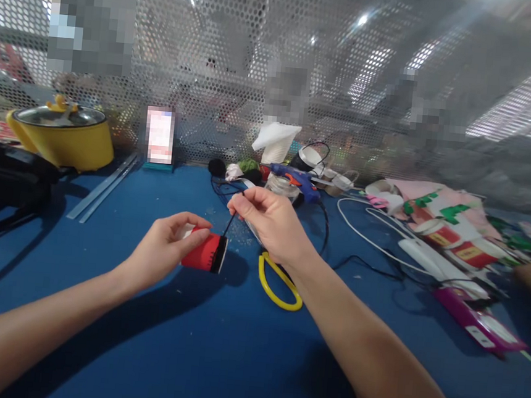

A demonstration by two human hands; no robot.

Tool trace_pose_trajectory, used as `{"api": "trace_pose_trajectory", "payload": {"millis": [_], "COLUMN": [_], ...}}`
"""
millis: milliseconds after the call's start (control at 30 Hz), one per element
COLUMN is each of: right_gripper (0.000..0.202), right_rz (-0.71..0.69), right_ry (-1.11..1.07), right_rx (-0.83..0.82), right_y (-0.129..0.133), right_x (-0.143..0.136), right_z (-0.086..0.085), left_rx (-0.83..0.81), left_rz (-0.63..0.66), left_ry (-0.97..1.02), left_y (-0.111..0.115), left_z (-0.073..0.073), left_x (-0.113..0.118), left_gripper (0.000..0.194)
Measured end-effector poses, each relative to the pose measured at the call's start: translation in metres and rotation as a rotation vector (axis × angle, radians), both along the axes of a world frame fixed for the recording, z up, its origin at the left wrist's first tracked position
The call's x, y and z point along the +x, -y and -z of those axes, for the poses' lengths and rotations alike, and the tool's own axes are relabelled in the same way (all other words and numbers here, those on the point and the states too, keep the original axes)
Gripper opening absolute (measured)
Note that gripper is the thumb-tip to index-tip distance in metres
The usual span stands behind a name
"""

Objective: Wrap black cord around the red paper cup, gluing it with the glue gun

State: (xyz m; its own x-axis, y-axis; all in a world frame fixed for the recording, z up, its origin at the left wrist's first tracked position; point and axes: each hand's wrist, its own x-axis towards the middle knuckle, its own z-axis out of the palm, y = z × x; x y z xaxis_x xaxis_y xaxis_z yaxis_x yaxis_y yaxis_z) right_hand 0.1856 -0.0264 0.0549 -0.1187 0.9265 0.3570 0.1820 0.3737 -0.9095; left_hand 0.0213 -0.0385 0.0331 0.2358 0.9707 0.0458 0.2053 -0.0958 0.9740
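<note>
Desk (pixel 232 363): blue, shadowed in places
Partition (pixel 205 39): grey, perforated, upright behind the desk
Lights (pixel 363 19): small bright spots high up
Glow (pixel 529 104): pale, upper right

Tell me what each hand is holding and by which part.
The left hand holds the red cup by its side, toward the end opposite the black band. The right hand pinches the black cord between thumb and fingers, off the cup.

Craft workshop, glue gun (pixel 293 175), perforated screen (pixel 196 81)
</note>
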Motion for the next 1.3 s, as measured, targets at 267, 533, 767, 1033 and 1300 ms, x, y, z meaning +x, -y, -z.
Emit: {"api": "trace_pose_trajectory", "payload": {"millis": [267, 533, 767, 1033, 1300], "right_gripper": [0.019, 0.021, 0.022, 0.022, 0.026], "right_rz": [0.079, 0.092, 0.070, 0.030, -0.048], "right_ry": [0.087, 0.182, 0.188, 0.193, 0.212], "right_rx": [0.047, 0.040, -0.004, -0.082, -0.168], "right_y": [-0.005, -0.011, -0.015, -0.013, -0.013], "right_x": [0.003, 0.002, 0.000, -0.004, -0.006], "right_z": [0.005, 0.012, 0.017, 0.017, 0.025], "left_rx": [0.070, 0.177, 0.333, 0.493, 0.589], "left_rz": [0.023, 0.030, 0.004, -0.018, -0.054], "left_ry": [-0.095, -0.115, -0.076, -0.069, -0.109], "left_y": [0.001, 0.008, 0.013, 0.013, 0.013], "left_z": [0.002, 0.000, 0.004, 0.009, 0.014], "left_x": [-0.001, 0.001, -0.003, -0.007, -0.011], "left_gripper": [0.028, 0.026, 0.019, 0.013, 0.016]}}
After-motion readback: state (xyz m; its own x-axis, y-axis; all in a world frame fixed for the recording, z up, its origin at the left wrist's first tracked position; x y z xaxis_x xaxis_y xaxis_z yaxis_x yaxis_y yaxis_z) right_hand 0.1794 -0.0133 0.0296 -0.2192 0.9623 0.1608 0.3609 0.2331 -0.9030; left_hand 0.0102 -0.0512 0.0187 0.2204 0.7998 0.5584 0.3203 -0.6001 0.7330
